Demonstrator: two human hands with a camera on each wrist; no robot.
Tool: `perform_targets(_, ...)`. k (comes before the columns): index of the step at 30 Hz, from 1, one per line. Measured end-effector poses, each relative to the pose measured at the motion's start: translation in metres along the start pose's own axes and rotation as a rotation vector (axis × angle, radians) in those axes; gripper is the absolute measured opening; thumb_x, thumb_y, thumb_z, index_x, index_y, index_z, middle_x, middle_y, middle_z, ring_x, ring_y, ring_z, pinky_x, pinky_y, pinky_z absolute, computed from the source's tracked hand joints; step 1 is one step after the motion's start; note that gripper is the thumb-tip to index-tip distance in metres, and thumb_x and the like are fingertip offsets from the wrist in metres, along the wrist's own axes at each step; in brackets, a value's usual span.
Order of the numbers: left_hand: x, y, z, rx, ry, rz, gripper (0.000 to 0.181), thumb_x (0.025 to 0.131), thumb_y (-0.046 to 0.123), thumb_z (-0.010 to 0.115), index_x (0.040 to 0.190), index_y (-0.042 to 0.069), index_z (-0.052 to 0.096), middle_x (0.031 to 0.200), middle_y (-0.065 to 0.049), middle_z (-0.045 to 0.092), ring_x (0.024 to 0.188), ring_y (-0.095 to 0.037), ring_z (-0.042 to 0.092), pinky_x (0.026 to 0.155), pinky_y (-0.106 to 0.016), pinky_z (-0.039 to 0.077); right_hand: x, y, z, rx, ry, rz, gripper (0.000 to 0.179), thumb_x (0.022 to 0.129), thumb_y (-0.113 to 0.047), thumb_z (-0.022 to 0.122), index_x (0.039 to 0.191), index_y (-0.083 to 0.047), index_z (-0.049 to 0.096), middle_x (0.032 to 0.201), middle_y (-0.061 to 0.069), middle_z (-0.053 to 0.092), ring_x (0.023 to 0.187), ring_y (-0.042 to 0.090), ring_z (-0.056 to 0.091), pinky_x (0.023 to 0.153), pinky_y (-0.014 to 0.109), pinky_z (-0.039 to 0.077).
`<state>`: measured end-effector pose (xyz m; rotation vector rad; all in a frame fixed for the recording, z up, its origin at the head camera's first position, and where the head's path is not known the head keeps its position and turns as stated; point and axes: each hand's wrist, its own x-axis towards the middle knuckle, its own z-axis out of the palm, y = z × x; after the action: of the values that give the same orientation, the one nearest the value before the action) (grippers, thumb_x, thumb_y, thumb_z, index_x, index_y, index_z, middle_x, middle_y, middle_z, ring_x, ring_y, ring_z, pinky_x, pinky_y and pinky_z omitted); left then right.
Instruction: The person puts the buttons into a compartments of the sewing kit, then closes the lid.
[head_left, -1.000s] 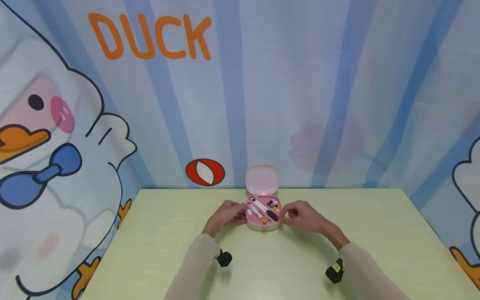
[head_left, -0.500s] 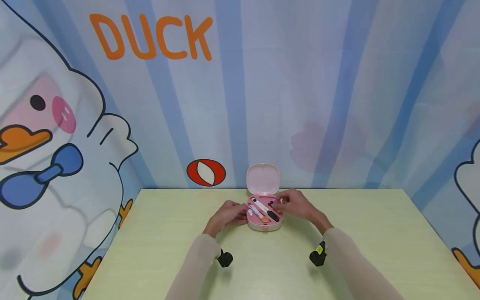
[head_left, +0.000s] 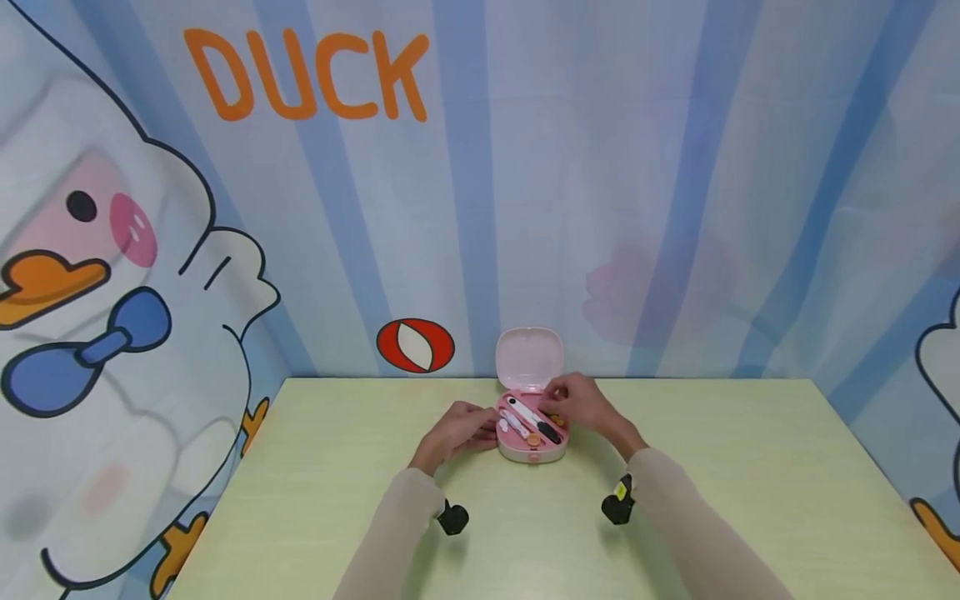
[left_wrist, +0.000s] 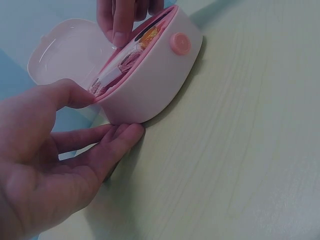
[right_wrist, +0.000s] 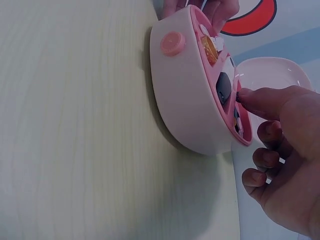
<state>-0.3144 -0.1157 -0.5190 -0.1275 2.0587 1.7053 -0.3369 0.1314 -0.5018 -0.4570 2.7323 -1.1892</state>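
A pink and white box stands on the table with its lid raised behind it. It resembles a small sewing kit. Inside lie a slim white tool with a black end, a round orange piece and white-pink bundles. My left hand grips the box's left side, thumb at the rim, fingertips low against the wall. My right hand reaches over the right compartment, its thumb tip at a tiny dark piece. Whether that is pinched I cannot tell. Colourful small pieces show beneath.
The pale wooden table ends at a blue striped cloth backdrop just behind the box. Black wrist cameras sit at both sleeves. A round pink catch is on the box's front.
My right hand has moved from the box's right side up and left over the right compartment, covering most of the colourful pieces. My left hand has stayed on the box.
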Motion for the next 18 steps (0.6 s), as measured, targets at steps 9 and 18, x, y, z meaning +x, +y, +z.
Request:
perform_targets(9,-0.0003,-0.0004,-0.0007,0.005,-0.006,0.008,0.034,0.102,0.023,0.065,0.122,-0.004,0.066,0.104,-0.014,0.072,0.091,-0.022,0.070,0.086,-0.032,0.062,0.0026,-0.0061,0.0028,-0.036,0.028,0.028,0.012,0.098,-0.018,0.074,0.098,-0.006,0.076,0.078,0.004,0.059,0.070,0.018,0.053,0.057,0.027,0.041)
perform_targets(18,-0.0002,-0.0006,-0.0011,-0.035,-0.026,0.017,0.034,0.102,0.021,0.064,0.122,-0.006,0.064,0.105,-0.016,0.072,0.090,-0.021,0.070,0.086,-0.034,0.062,0.0033,-0.0072,0.0043,-0.065,0.049,0.054,0.012,0.098,-0.018,0.073,0.101,-0.006,0.077,0.079,0.004,0.061,0.070,0.019,0.053,0.057,0.026,0.043)
